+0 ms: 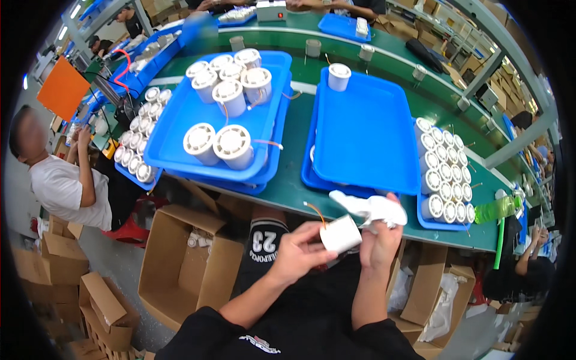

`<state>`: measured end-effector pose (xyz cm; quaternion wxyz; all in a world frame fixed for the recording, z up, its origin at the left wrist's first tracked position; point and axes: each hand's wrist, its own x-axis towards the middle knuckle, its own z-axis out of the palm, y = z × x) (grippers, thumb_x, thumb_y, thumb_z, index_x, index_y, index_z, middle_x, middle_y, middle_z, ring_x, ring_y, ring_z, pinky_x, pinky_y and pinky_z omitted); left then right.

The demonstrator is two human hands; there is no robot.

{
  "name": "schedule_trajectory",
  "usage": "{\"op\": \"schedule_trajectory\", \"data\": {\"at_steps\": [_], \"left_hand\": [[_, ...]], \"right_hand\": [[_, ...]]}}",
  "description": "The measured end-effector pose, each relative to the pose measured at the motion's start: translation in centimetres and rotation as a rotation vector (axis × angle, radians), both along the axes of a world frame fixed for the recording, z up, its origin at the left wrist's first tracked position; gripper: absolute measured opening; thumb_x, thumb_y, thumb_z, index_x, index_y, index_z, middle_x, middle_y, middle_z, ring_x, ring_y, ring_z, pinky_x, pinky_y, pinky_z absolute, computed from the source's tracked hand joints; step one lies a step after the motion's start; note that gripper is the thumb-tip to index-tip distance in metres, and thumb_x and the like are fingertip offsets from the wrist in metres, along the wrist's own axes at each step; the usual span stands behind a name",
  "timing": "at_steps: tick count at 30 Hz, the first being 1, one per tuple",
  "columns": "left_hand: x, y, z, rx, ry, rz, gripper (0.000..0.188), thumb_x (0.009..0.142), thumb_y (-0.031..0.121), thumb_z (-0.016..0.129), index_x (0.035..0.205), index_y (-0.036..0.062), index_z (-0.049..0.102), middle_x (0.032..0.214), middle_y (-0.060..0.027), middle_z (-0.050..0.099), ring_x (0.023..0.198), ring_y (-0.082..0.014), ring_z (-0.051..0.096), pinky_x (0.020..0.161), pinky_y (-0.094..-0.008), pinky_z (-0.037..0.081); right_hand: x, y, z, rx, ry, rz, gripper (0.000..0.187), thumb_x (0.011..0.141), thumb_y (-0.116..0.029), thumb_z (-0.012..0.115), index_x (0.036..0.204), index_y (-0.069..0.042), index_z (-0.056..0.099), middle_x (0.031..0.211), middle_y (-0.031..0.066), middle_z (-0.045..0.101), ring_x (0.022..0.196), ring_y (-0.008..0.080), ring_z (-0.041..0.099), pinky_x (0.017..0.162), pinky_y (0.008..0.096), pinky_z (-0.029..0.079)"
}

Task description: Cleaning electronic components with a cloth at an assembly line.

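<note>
Your left hand (298, 252) grips a small white plastic cylinder (340, 234) | your right hand (379, 240) clutches a crumpled white cloth (369, 208) | both above the green tabletop (288, 186) edge

Open brown cardboard boxes (180, 264) under bench

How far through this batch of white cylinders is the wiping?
Progress can't be counted. In hand: the left hand holds one white cylinder while the right hand presses a white cloth beside it. Eight more sit on the left blue tray, one on the right blue tray; which are wiped is unclear.
</note>
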<state>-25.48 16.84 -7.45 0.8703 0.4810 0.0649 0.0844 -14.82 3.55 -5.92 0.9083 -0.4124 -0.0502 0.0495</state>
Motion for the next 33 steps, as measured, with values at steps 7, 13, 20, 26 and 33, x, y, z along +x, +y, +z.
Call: {"op": "schedule_trajectory", "data": {"at_steps": [7,13,20,26,33], "left_hand": [[2.2,1.7,1.2,-0.019,-0.04,0.138,0.05,0.077,-0.008,0.071,0.124,-0.0096,0.053,0.119,-0.0112,0.055,0.109,-0.0203,0.057,0.096,-0.0346,0.05],[2.2,1.3,1.5,0.102,-0.062,0.189,0.053,0.076,-0.007,0.072,0.125,-0.011,0.051,0.119,-0.0118,0.053,0.11,-0.0204,0.057,0.096,-0.0355,0.051],[1.9,0.7,1.6,0.113,-0.052,0.209,0.052,0.077,-0.007,0.072,0.124,-0.0126,0.05,0.118,-0.0119,0.051,0.111,-0.0212,0.057,0.097,-0.0364,0.051],[2.1,0.5,2.0,0.125,-0.083,0.234,0.049,0.077,-0.007,0.072,0.122,-0.0134,0.051,0.116,-0.0121,0.054,0.106,-0.0208,0.059,0.095,-0.0354,0.052],[2.3,-0.1,2.6,-0.146,-0.004,0.154,0.045,0.084,0.004,0.069,0.124,-0.0104,0.053,0.112,-0.0135,0.064,0.102,-0.0157,0.06,0.09,-0.0287,0.048]], "right_hand": [[1.2,-3.3,0.6,0.041,-0.128,-0.092,0.04,0.082,0.011,0.054,0.12,0.001,0.049,0.114,0.0137,0.058,0.106,0.023,0.057,0.095,0.0366,0.044],[0.3,-3.8,-0.4,0.031,-0.117,-0.095,0.036,0.082,0.011,0.053,0.118,0.002,0.05,0.113,0.0127,0.058,0.106,0.0218,0.057,0.096,0.0348,0.043],[-0.7,-3.9,-0.4,-0.011,-0.114,-0.111,0.038,0.081,0.012,0.053,0.117,0.002,0.05,0.112,0.0116,0.058,0.105,0.0209,0.057,0.095,0.0339,0.043],[-1.1,-3.8,-0.1,-0.07,-0.228,-0.144,0.038,0.08,0.011,0.053,0.117,0.005,0.05,0.112,0.0134,0.059,0.103,0.0206,0.058,0.093,0.0335,0.044],[-1.4,-4.9,-0.6,-0.062,-0.276,-0.12,0.035,0.082,0.011,0.053,0.116,0.006,0.052,0.114,0.016,0.059,0.104,0.024,0.059,0.094,0.0376,0.045]]}}
